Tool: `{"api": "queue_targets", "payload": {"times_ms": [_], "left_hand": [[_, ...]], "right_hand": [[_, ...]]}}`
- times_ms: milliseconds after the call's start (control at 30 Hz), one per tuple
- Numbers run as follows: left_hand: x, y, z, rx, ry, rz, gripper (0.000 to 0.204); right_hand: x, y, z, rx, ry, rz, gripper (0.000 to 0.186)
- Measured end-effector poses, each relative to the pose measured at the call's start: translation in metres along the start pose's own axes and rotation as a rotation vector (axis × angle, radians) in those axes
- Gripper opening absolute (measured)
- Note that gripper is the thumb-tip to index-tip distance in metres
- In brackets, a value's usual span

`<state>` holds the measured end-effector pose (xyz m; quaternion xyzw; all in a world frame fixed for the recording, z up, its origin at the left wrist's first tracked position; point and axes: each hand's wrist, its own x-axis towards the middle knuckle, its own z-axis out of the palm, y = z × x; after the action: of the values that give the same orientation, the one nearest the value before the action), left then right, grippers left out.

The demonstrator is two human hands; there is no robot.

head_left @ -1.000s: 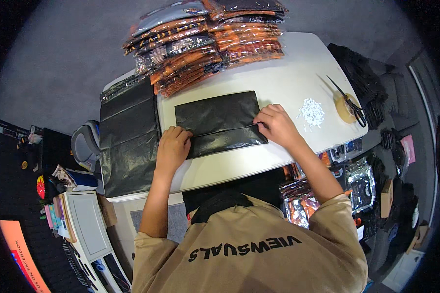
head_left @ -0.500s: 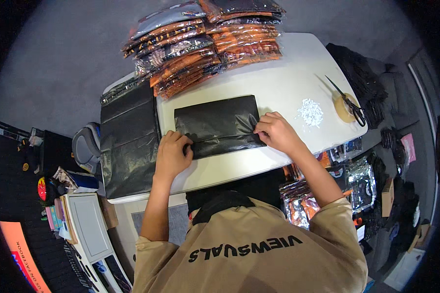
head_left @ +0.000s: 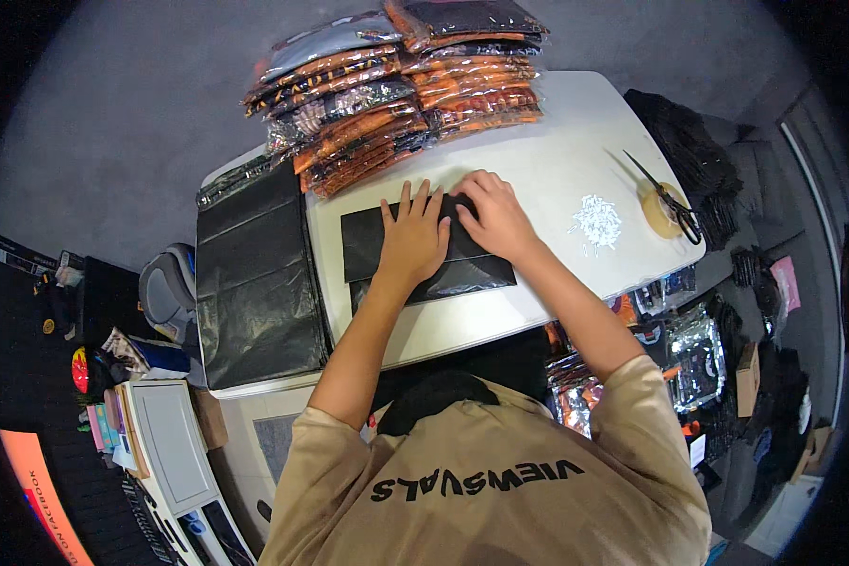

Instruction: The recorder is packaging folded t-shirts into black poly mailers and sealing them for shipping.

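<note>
Grey floor (head_left: 160, 113) surrounds a white table (head_left: 575, 141) in the head view. Near its centre lies a black pouch (head_left: 464, 273). Left hand (head_left: 415, 238) spreads flat over it, fingers toward 12 o'clock; right hand (head_left: 496, 216) bends its fingers at the pouch's 1 o'clock edge, whether pinching I cannot tell. From the pouch, packets (head_left: 349, 92) stack at 12, black bags (head_left: 255, 269) lie at 9, white bits (head_left: 596, 224) at 3, tape (head_left: 657, 220) and scissors (head_left: 664, 192) beyond.

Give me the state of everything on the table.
Black plastic bag under both hands: folded, flat.
Left hand: fingers spread on it.
Right hand: fingers curled near its far edge.
Long black plastic sheets: lying flat.
Clear-wrapped orange-and-dark bundles: stacked.
Small white slips: loosely heaped.
Yellowish round tape roll: lying flat.
Long black scissors: lying across the roll.
</note>
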<state>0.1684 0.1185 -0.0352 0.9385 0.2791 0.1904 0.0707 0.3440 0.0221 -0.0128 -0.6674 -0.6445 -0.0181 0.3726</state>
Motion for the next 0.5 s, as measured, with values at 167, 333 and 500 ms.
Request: {"api": "queue_targets", "payload": {"times_ms": [167,333,500], "left_hand": [[0.006,-0.009,0.000,0.080,-0.078,-0.095,0.059],[-0.002,-0.019,0.006,0.112,-0.126,-0.131,0.062],[-0.005,-0.023,0.003,0.160,-0.117,-0.190,0.071]], "right_hand": [[0.004,-0.006,0.036,-0.249,-0.105,0.079,0.049],[-0.006,-0.009,0.048,-0.390,-0.286,0.131,0.061],[-0.009,-0.007,0.048,-0.400,-0.316,0.245,0.069]]}}
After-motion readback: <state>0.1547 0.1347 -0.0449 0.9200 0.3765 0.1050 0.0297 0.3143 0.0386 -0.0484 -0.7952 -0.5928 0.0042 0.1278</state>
